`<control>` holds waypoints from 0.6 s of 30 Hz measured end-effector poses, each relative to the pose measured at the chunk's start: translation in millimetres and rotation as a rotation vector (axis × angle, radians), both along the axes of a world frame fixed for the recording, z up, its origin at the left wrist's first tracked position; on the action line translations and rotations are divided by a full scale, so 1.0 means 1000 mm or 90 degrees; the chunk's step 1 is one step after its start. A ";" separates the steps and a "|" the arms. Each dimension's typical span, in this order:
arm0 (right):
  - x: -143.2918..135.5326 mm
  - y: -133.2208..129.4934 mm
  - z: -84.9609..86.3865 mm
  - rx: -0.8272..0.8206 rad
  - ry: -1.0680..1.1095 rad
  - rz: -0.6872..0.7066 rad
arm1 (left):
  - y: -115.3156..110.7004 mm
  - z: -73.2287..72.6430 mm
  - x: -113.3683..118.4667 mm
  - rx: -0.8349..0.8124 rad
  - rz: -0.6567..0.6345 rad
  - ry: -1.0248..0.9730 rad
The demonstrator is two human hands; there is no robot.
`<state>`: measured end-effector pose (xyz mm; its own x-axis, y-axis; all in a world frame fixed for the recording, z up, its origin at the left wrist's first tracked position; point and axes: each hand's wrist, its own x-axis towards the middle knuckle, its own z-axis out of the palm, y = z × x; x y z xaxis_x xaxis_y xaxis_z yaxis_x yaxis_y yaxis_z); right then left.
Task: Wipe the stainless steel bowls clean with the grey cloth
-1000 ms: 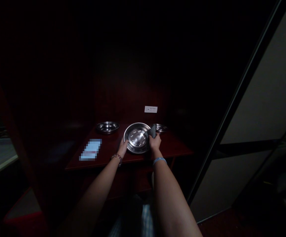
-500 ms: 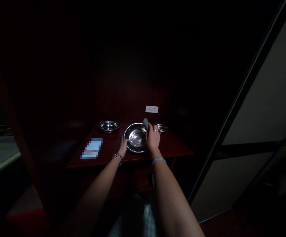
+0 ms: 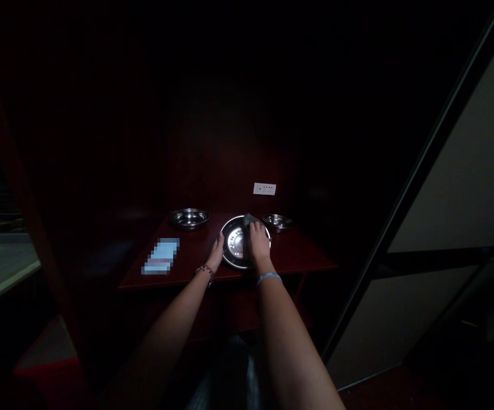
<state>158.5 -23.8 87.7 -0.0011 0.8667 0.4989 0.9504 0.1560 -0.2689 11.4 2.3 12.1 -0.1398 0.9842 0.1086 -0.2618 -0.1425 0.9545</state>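
A shiny metal bowl [image 3: 235,244] is tilted towards me above the front part of the dark red shelf. Its left rim is held by my left hand [image 3: 217,250], thumb along the edge and the other fingers hidden behind it. My right hand [image 3: 259,242] lies over the bowl's inner right side, with a grey-green cloth [image 3: 252,218] under its fingers, pressed against the upper right of the bowl. Most of the cloth is covered by the hand.
On the dark red shelf [image 3: 298,250], one metal bowl [image 3: 190,218] stands back left and a smaller one [image 3: 278,222] back right. A blurred-out pale blue rectangle [image 3: 160,256] lies at the left. A white socket [image 3: 264,188] is on the back wall.
My right hand has moved down and left into the bowl with the cloth, which stood up above the rim before. The bowl has shifted slightly right, uncovering the small bowl behind.
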 end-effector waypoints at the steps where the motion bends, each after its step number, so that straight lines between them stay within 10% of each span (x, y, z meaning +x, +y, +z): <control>1: 0.001 0.001 -0.002 -0.004 0.006 0.015 | -0.003 0.003 0.001 -0.008 -0.006 0.000; 10: 0.001 0.004 -0.001 -0.086 0.120 0.091 | -0.024 0.028 0.002 -0.080 -0.027 -0.012; 18: -0.017 0.005 0.003 -0.171 0.101 0.172 | -0.004 0.008 -0.001 -0.027 0.006 -0.015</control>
